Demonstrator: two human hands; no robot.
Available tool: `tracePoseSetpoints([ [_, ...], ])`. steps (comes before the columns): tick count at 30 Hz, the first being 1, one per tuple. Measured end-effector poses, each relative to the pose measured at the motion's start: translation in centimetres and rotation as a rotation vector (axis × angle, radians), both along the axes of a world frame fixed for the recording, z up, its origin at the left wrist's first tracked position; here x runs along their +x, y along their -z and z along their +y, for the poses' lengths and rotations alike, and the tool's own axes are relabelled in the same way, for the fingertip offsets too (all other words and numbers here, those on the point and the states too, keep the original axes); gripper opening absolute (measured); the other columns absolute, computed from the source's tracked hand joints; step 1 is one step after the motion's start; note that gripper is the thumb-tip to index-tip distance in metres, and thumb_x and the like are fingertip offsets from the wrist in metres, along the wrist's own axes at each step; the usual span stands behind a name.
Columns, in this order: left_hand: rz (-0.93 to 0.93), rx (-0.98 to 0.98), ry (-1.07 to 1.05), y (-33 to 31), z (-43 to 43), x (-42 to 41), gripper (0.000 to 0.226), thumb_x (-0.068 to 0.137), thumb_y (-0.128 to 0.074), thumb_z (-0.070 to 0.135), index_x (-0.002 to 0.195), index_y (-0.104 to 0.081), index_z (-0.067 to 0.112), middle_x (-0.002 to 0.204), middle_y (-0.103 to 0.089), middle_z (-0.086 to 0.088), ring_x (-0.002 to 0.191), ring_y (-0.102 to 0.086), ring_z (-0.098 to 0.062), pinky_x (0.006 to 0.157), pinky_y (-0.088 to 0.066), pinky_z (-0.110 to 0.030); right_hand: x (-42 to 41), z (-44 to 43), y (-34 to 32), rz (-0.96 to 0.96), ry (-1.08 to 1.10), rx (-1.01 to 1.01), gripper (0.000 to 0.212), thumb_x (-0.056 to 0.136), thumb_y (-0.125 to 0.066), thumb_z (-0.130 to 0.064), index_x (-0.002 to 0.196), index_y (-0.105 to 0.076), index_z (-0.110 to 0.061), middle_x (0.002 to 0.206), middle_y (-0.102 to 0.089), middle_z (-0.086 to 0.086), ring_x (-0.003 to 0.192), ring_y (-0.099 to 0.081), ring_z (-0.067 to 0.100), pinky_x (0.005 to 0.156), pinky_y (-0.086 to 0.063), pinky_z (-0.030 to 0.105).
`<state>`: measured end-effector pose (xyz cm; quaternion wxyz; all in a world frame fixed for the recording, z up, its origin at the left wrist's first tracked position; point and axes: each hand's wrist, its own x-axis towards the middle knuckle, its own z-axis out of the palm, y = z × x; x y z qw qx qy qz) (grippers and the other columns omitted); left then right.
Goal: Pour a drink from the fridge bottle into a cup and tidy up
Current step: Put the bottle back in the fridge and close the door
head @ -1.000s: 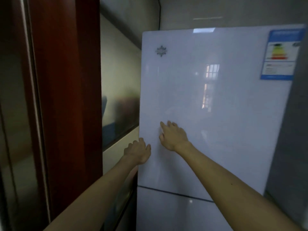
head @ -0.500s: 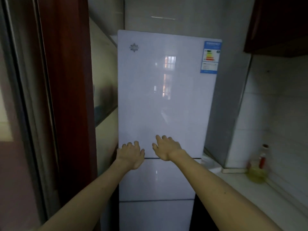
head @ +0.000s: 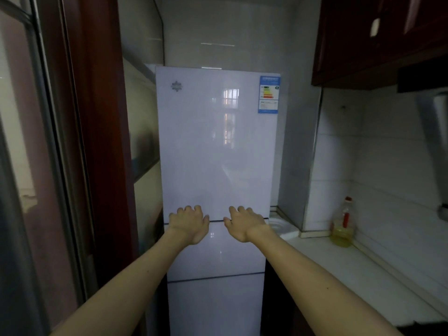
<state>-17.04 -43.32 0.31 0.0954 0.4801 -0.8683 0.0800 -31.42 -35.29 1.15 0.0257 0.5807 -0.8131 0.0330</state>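
Sliding both hands down the fridge [head: 215, 190]: a moment ago they were pressed halfway up the top door [head: 213, 146], and now they sit at its bottom edge, low in the centre of the frame. I've also backed off, so the whole white front is in view instead of just one glossy panel. I read this as hunting for the lip to pull on, so the opening step is only starting.

My left hand [head: 189, 225] has its knuckles bent against the line where the top door meets the middle door [head: 218, 251]. The fingertips are hidden, so I cannot tell whether they're hooked under the edge. My right hand [head: 244, 224] lies just beside it, fingers loose and fairly straight, tips touching the same line, gripping nothing.

All three doors look flush and closed. The drink bottle isn't visible, presumably behind that top door, and there's no cup in sight either. The front is shiny enough to mirror a window, with a coloured label [head: 269, 94] at its upper right corner.

To the right runs a pale counter [head: 363, 270] with a bottle of yellow oil [head: 343, 226] against the tiles. A dark red cupboard [head: 363, 40] hangs in the upper right, and a red-brown door frame [head: 101, 141] fills the left.
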Motion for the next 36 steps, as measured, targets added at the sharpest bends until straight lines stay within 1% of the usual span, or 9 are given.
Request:
tracePoseSetpoints([
  [7,0.002,-0.002,0.031,1.1,8.0,-1.3,0.045,0.102,-0.026,0.044,0.124,-0.046,0.011,0.129,-0.055,-0.014,0.116,-0.053,-0.031,0.093,-0.045,-0.041,-1.4,8.9,0.3,-0.019,0.017,-0.017,0.053,0.104,-0.022,-0.042,0.144,-0.034,-0.009,0.147,-0.039,0.017,0.132,-0.037,0.035,0.101,-0.039,0.047],
  [10,0.021,0.016,0.04,1.7,11.1,-2.1,0.047,0.101,-0.026,0.045,0.124,-0.046,0.011,0.13,-0.054,-0.015,0.117,-0.053,-0.032,0.096,-0.046,-0.042,-2.3,12.9,0.9,-0.002,0.025,-0.008,0.055,0.104,-0.022,-0.042,0.146,-0.033,-0.008,0.149,-0.037,0.018,0.134,-0.036,0.035,0.105,-0.038,0.049],
  [13,-0.021,0.019,0.025,2.2,14.6,-2.6,0.049,0.101,-0.025,0.047,0.129,-0.044,0.012,0.134,-0.051,-0.014,0.12,-0.051,-0.032,0.096,-0.043,-0.044,-2.9,16.4,1.5,0.009,0.037,0.004,0.056,0.104,-0.022,-0.043,0.147,-0.031,-0.008,0.149,-0.036,0.019,0.134,-0.037,0.036,0.105,-0.037,0.048],
  [16,-0.045,-0.006,0.025,2.3,17.6,-2.4,0.047,0.101,-0.025,0.046,0.126,-0.046,0.012,0.131,-0.053,-0.014,0.118,-0.052,-0.032,0.094,-0.043,-0.043,-2.8,19.3,1.9,-0.018,0.05,0.019,0.054,0.104,-0.022,-0.042,0.145,-0.033,-0.008,0.148,-0.038,0.018,0.134,-0.035,0.035,0.102,-0.036,0.046],
  [21,-0.05,-0.007,0.018,1.7,20.8,-1.8,0.046,0.101,-0.025,0.045,0.124,-0.046,0.011,0.13,-0.053,-0.015,0.117,-0.052,-0.032,0.093,-0.042,-0.043,-2.1,22.9,1.7,-0.039,0.043,0.013,0.053,0.105,-0.022,-0.041,0.144,-0.033,-0.008,0.147,-0.038,0.019,0.136,-0.032,0.036,0.102,-0.037,0.048],
  [26,-0.042,-0.011,0.041,1.3,23.8,-1.1,0.047,0.101,-0.024,0.045,0.125,-0.046,0.011,0.132,-0.053,-0.015,0.119,-0.052,-0.032,0.093,-0.043,-0.043,-1.3,25.4,1.2,-0.036,0.059,-0.016,0.053,0.104,-0.022,-0.041,0.144,-0.034,-0.008,0.147,-0.038,0.018,0.134,-0.036,0.035,0.101,-0.038,0.047],
  [29,-0.034,0.001,0.058,1.3,25.3,-0.3,0.047,0.102,-0.024,0.045,0.125,-0.046,0.011,0.132,-0.052,-0.015,0.119,-0.051,-0.032,0.094,-0.043,-0.043,-0.3,26.8,0.8,-0.016,0.075,-0.028,0.053,0.104,-0.022,-0.041,0.144,-0.034,-0.008,0.148,-0.038,0.017,0.135,-0.035,0.034,0.101,-0.038,0.048],
  [36,0.012,0.018,0.12,1.7,28.4,2.3,0.043,0.101,-0.023,0.044,0.124,-0.043,0.014,0.128,-0.054,-0.015,0.115,-0.052,-0.033,0.092,-0.043,-0.044,3.2,30.7,0.7,-0.003,0.109,-0.046,0.055,0.104,-0.024,-0.041,0.146,-0.032,-0.008,0.151,-0.034,0.018,0.139,-0.028,0.034,0.107,-0.036,0.051],
])
